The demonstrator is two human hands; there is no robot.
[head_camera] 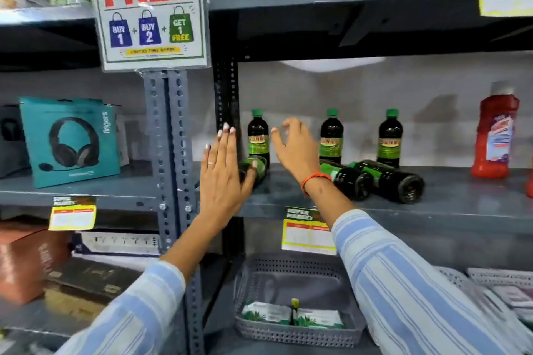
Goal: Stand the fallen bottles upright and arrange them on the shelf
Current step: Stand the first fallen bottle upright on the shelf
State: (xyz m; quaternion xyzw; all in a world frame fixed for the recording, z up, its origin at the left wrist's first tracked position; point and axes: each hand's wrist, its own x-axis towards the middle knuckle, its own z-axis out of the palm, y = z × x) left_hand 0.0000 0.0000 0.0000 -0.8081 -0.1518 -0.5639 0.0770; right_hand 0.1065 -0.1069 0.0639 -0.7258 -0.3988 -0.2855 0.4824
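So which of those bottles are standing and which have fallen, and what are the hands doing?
Left bottle: upright.
Middle bottle: upright.
Right bottle: upright.
Bottle by the left hand: lying down.
Two bottles behind the right wrist: lying down.
Red bottle: upright.
Left hand: open.
Right hand: open, empty.

Blue-striped sleeves (403, 282), ring (210, 163), orange wristband (313, 179)

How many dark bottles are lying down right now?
3: one fallen bottle at the left hand, a second fallen bottle and third fallen bottle beyond the right hand. None visibly hidden.
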